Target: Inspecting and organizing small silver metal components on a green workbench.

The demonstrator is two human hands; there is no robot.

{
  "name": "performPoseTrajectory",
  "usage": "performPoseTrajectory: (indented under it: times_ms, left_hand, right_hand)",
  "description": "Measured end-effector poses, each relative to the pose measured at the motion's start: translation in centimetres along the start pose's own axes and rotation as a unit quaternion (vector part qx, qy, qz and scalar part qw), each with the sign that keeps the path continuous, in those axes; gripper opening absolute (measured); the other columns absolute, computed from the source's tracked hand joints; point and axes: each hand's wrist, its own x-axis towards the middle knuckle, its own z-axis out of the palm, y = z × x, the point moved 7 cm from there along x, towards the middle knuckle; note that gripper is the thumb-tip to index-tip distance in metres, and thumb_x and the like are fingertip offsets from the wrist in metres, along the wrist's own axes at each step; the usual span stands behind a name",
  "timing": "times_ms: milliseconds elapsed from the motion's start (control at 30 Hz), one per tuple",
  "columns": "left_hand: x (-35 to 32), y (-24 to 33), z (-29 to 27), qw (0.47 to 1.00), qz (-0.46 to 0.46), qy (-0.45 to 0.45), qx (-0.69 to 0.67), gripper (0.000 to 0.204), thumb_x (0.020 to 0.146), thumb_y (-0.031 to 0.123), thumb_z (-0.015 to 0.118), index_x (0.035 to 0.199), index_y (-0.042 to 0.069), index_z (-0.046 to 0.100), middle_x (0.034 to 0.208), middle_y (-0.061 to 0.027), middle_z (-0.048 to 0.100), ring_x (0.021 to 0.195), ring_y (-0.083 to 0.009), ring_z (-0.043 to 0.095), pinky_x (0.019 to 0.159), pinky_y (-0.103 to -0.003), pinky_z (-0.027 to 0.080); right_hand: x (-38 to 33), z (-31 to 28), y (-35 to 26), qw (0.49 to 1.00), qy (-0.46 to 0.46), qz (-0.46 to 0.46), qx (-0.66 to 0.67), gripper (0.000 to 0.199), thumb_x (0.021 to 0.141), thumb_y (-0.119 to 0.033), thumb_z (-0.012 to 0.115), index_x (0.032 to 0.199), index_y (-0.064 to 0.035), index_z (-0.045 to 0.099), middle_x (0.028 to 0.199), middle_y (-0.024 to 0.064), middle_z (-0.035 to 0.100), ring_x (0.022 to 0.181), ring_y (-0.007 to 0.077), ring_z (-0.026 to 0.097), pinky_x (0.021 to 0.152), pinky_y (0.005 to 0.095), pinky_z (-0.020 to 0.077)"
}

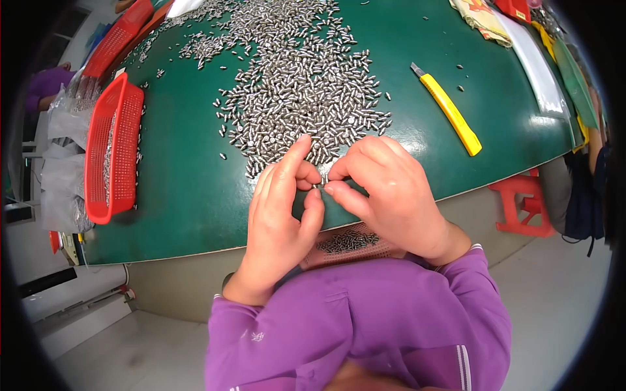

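Note:
A large heap of small silver bullet-shaped metal pieces (300, 98) spreads over the green tabletop (189, 150). At its near end both my hands work close together. My left hand (280, 199) is closed in a pinch on a tiny metal piece (315, 186), its index finger stretched toward the heap. Beside it, the thumb and index finger of my right hand (388, 186) pinch another tiny metal piece (325, 179). The fingertips cover part of both pieces. Below the table edge, at my lap, a pinkish basket (316, 260) holds many similar pieces, partly hidden by my arms.
A yellow utility knife (450, 114) with its blade out lies right of the heap. On the left stands a red perforated basket (124, 156) of metal pieces, beside clear plastic bags (65, 182). A red stool (523, 205) is beyond the table's right front edge.

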Motion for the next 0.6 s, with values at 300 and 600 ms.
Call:
performPoseTrajectory:
  times_ms: [300, 600]
  left_hand:
    - [0.02, -0.06, -0.04, 1.000, 0.000, 0.005, -0.014, 0.074, 0.080, -0.013, 0.062, 0.150, 0.000, 0.044, 0.098, -0.0093, 0.064, 0.088, -0.0225, 0.061, 0.082, -0.036, 0.051]
    - [0.08, -0.01, -0.05, 1.000, 0.011, 0.012, -0.016, 0.075, 0.080, -0.012, 0.069, 0.150, -0.002, 0.043, 0.092, -0.0073, 0.064, 0.083, -0.0209, 0.061, 0.079, -0.035, 0.051]
  right_hand:
    - [0.08, -0.06, 0.13, 1.000, 0.004, 0.009, 0.009, 0.010, 0.080, -0.008, 0.074, 0.085, -0.0065, 0.065, 0.085, 0.0079, 0.058, 0.080, 0.0288, 0.058, 0.071, 0.0410, 0.0485]
    - [0.18, 0.08, 0.17, 1.000, 0.010, 0.011, 0.003, 0.012, 0.079, -0.009, 0.075, 0.084, -0.0072, 0.064, 0.085, 0.0073, 0.059, 0.080, 0.0289, 0.058, 0.071, 0.0414, 0.0486]
